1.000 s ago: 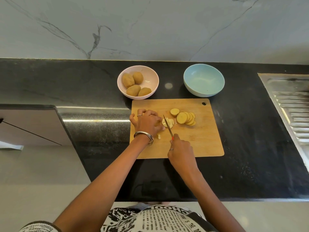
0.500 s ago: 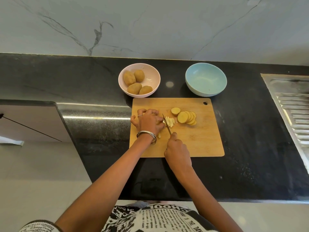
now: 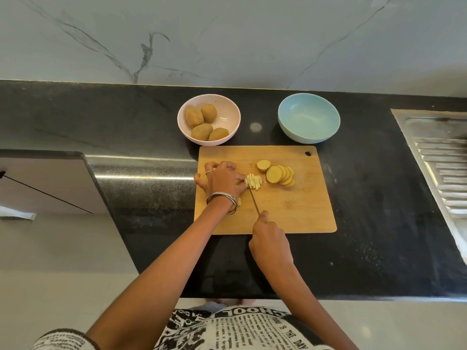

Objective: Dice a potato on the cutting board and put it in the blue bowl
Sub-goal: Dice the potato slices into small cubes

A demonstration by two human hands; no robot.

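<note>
Black stone counter, wooden cutting board on it. Potato strips mid-board, pinned under left hand fingertips, probably curled. Knife gripped in right hand, tip at strips. Round slices just right. Blue bowl empty behind; pink bowl holding four whole potatoes.

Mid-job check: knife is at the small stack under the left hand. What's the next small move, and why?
Probably one more downward cut beside the last, the left hand edging back. The right hand holds the knife with its tip at the stack of strips, which is not yet cubed. The round slices lie uncut on the cutting board, and the blue bowl holds no potato.
</note>
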